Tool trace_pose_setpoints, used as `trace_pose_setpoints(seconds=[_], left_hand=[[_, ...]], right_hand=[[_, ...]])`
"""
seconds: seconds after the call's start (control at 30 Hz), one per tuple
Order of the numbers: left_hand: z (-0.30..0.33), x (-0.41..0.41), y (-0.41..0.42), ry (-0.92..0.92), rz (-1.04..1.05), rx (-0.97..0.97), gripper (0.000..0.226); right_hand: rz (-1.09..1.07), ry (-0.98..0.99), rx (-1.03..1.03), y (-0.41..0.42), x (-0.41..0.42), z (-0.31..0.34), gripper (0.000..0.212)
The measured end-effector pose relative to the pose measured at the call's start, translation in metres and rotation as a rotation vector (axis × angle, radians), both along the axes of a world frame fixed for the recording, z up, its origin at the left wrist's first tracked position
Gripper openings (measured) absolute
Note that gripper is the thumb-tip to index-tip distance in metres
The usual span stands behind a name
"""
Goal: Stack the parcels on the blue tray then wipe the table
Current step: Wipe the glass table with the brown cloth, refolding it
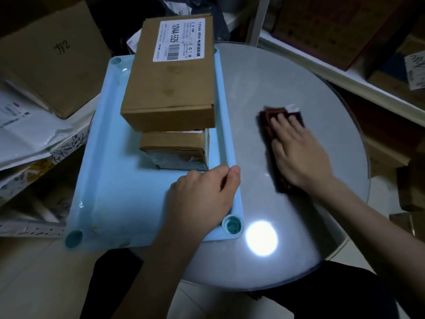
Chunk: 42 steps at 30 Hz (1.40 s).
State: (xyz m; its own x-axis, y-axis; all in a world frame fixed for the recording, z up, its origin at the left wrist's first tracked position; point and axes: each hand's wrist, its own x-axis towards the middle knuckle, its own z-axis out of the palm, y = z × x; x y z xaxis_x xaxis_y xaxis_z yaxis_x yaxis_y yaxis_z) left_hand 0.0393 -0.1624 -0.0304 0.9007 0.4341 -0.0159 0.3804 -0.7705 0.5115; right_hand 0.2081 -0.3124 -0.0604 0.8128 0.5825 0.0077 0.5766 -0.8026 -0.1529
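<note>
The right hand (296, 153) presses a dark cloth (276, 143) flat on the bench (287, 72), fingers straight. The left hand (202, 194) grips the blue tray (115, 192) rim; stacked parcels (170, 74) sit just beyond it.

A large brown cardboard box (49, 56) fills the upper left of the frame, with dark handwritten marks on its top face. Below it, along the left edge, white plastic mailer bags (25, 125) lie in a loose pile, 1 printed with black scribble-like patterns. At the top centre, dark grey plastic wrapping (177, 5) shows. A white shelf edge (340, 72) runs diagonally across the upper right, with dark brown boxes (333, 26) above it and a white label with handwriting (414, 70) at the far right edge. Pale floor tiles (34, 284) occupy the lower left.
</note>
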Motion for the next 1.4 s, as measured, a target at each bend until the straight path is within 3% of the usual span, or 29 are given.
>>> trace_pose_setpoints(seconds=[0.1,0.23,0.3,0.43,0.53,0.63,0.7,0.77,0.87,0.97,1.03,1.13,1.27,1.4], left_hand=[[0.0,0.001,0.0,0.003,-0.007,-0.007,0.051],[0.002,0.001,-0.001,-0.005,-0.02,0.002,0.05],[0.001,0.001,-0.001,-0.01,-0.018,0.003,0.05],[0.001,0.002,-0.002,0.003,-0.013,0.031,0.05],[0.001,0.003,-0.003,0.005,0.002,0.04,0.052],[0.001,0.003,-0.004,0.003,-0.008,0.039,0.052],[0.002,0.001,-0.004,-0.005,-0.001,0.037,0.052],[0.002,0.002,-0.003,0.001,0.001,0.042,0.052],[0.002,0.002,-0.004,0.025,0.005,0.055,0.051],[0.003,0.002,-0.004,0.063,-0.017,0.053,0.053],[0.002,0.003,-0.004,0.064,-0.01,0.037,0.053],[0.002,0.003,-0.004,0.044,0.008,0.03,0.055],[0.0,0.002,-0.003,0.022,0.02,0.056,0.056],[-0.002,0.0,-0.002,-0.022,0.017,0.099,0.057]], right_hand=[[-0.085,0.005,-0.011,0.047,-0.009,-0.001,0.057],[0.291,0.031,-0.053,0.03,-0.064,0.005,0.061],[0.324,0.042,-0.064,-0.008,-0.064,0.009,0.06],[-0.025,0.007,-0.08,-0.05,0.009,0.009,0.062],[-0.188,0.002,-0.063,-0.008,0.029,0.006,0.058],[0.081,-0.054,-0.029,0.027,-0.025,0.005,0.06],[0.272,-0.017,-0.041,0.006,-0.07,0.006,0.061],[0.322,0.043,-0.061,-0.036,-0.073,0.005,0.059],[0.126,0.065,-0.024,-0.073,-0.018,0.007,0.06],[-0.117,0.046,-0.03,-0.037,0.036,0.008,0.057],[-0.153,0.025,-0.034,0.002,0.039,0.006,0.057],[0.062,0.001,-0.025,0.035,-0.004,0.0,0.063],[0.371,0.086,-0.04,-0.01,-0.042,0.005,0.061],[0.054,0.061,-0.007,-0.037,0.032,0.011,0.062]])
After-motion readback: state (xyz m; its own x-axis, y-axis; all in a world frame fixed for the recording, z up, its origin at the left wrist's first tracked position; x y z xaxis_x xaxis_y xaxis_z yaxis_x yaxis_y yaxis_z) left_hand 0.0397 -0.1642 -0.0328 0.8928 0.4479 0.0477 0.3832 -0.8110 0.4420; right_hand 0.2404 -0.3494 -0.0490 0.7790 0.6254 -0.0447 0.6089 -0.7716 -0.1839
